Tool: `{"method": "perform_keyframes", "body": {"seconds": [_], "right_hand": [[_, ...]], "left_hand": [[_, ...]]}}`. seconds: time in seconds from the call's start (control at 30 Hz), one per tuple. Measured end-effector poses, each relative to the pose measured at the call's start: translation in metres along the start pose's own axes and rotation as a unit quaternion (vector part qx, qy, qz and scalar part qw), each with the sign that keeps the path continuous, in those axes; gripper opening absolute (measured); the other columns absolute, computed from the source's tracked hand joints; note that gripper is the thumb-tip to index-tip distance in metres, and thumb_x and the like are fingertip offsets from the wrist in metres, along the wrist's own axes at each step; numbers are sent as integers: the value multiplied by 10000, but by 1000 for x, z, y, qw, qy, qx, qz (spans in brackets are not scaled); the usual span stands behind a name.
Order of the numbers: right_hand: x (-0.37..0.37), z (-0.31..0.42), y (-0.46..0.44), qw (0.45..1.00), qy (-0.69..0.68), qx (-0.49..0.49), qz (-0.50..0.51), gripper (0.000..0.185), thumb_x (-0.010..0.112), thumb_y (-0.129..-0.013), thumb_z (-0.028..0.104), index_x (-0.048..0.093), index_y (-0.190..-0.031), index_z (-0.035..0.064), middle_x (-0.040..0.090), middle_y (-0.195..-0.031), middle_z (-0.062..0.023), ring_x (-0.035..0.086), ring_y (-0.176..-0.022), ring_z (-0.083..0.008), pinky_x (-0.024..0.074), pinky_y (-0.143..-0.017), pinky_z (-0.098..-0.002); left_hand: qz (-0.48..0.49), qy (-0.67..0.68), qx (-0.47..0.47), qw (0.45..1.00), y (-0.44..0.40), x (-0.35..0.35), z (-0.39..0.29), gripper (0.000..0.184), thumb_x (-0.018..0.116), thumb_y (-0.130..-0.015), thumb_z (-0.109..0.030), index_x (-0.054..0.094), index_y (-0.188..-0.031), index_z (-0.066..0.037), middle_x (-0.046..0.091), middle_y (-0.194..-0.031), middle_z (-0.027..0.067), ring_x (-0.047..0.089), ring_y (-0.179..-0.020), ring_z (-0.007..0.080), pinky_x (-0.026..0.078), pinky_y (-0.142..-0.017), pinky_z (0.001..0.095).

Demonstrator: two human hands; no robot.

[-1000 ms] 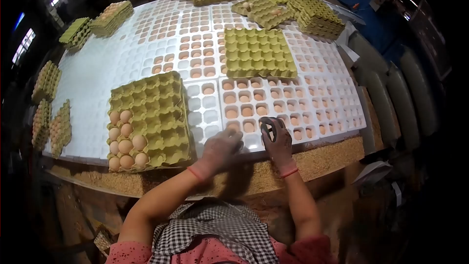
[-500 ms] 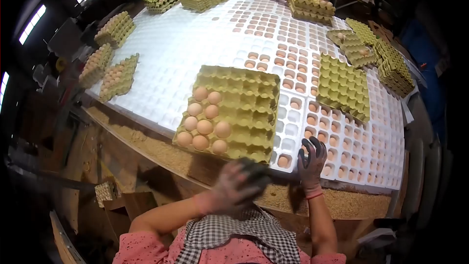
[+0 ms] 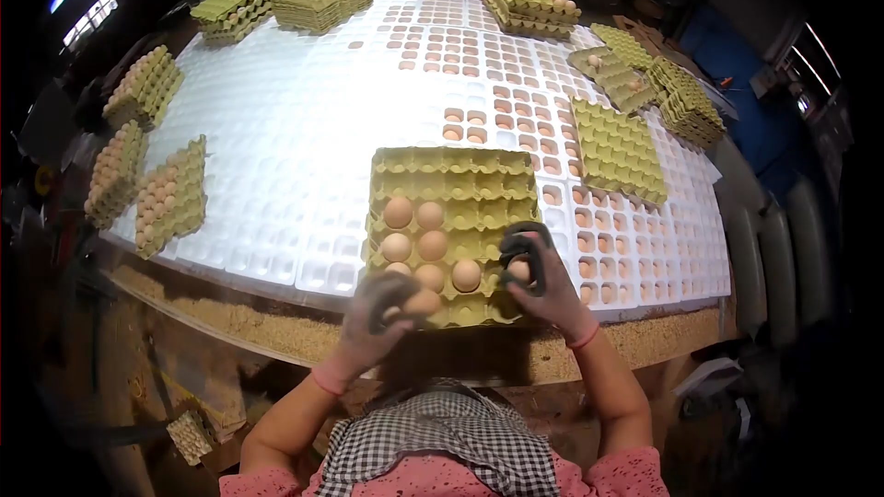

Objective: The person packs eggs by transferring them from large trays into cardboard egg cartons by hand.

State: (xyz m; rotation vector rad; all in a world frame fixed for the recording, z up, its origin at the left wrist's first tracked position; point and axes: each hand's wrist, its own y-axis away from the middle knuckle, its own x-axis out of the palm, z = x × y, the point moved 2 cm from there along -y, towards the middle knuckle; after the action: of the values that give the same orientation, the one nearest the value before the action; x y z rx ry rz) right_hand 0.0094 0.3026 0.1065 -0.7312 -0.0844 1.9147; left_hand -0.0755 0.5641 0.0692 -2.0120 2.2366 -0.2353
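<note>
In the head view, the step appears to be gathering eggs (image 3: 430, 245) at the near tray (image 3: 497, 213). The right hand (image 3: 547, 283) pinches an egg (image 3: 520, 270) over its right side; the left hand (image 3: 370, 320) curls, blurred, about eggs at near left, its grip unclear. Smooth oval shells call for light pressure; the tray is ridged, pulp-like, the panels (image 3: 249, 166) white, pocketed.

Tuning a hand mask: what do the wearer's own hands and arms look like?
Left hand and right hand wear light gloves, dark at the fingers, with reddish wrist bands. Forearms are bare; the pinkish-red sleeves have dark specks.
</note>
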Motion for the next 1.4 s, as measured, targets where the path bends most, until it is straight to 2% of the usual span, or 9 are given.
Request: {"method": "perform_keyframes", "body": {"seconds": [0.1, 0.33, 0.43, 0.53, 0.77, 0.97, 1.17, 1.3, 1.4], "right_hand": [[23, 11, -18, 897, 386, 54, 207, 575, 821, -756, 260, 527, -1230, 123, 614, -1156, -99, 687, -861, -321, 558, -767, -416], [30, 36, -29, 977, 191, 31, 86, 560, 774, -775, 361, 572, -1273, 205, 558, -1217, -117, 671, -872, -295, 561, -723, -408], [77, 26, -39, 885, 414, -36, 212, 553, 779, -757, 344, 592, -1256, 193, 493, -1316, -113, 641, -1005, -305, 552, -766, -419], [43, 36, -56, 907, 327, 60, 258, 516, 774, -773, 365, 610, -1225, 179, 500, -1317, -122, 639, -1026, -338, 543, -831, -412], [-43, -41, -145, 979, 204, 19, 13, 560, 839, -730, 306, 614, -1208, 121, 576, -1223, -119, 670, -971, -298, 568, -820, -380], [16, -163, -269, 948, 314, -8, 58, 462, 761, -764, 444, 628, -1135, 202, 573, -1202, -111, 686, -893, -300, 555, -776, -422], [71, -239, -321, 876, 396, 96, 259, 429, 659, -860, 390, 589, -1215, 159, 598, -1193, -149, 658, -1012, -297, 519, -860, -416], [61, -245, -345, 972, 208, 74, 76, 415, 596, -909, 336, 561, -1267, 129, 642, -1169, -150, 632, -1083, -324, 496, -925, -417], [69, -262, -367, 903, 300, 158, 263, 397, 587, -892, 341, 621, -1215, 111, 664, -1161, -161, 633, -1099, -320, 488, -944, -433]], "left_hand": [[-104, -22, 2, 994, -30, -38, -22, 244, 600, -905, -127, 576, -1107, 8, 549, -1114, 127, 596, -977, 244, 535, -809, 343], [-46, -35, -36, 998, -96, -59, -22, 200, 550, -950, -118, 600, -1103, 0, 567, -1006, 60, 570, -783, 127, 482, -708, 242], [149, -539, 164, 813, -136, -17, -33, 385, 644, -864, -190, 615, -1239, -110, 610, -1131, 110, 603, -1024, 265, 520, -874, 374], [352, -600, 22, 718, -163, 3, -28, 471, 682, -792, -201, 614, -1256, -157, 607, -1168, 124, 587, -1072, 332, 525, -901, 405], [408, -630, 131, 647, -185, -6, -23, 418, 642, -811, -209, 617, -1228, -186, 637, -1067, 85, 628, -990, 294, 540, -835, 384], [127, -423, 0, 897, -296, -74, -15, 331, 646, -850, -177, 620, -1178, -146, 675, -1077, 64, 656, -941, 274, 515, -845, 398], [287, -516, -89, 802, -347, -85, 114, 413, 662, -889, -331, 596, -1271, -188, 667, -1091, 96, 643, -1005, 296, 497, -894, 412], [39, -332, -9, 942, -369, -93, 125, 308, 615, -924, -242, 639, -1174, -64, 666, -1041, 133, 632, -987, 338, 505, -861, 408], [21, -518, 29, 855, -369, -89, 139, 320, 586, -926, -257, 620, -1191, -82, 622, -1122, 146, 594, -1036, 331, 490, -885, 421]]}}
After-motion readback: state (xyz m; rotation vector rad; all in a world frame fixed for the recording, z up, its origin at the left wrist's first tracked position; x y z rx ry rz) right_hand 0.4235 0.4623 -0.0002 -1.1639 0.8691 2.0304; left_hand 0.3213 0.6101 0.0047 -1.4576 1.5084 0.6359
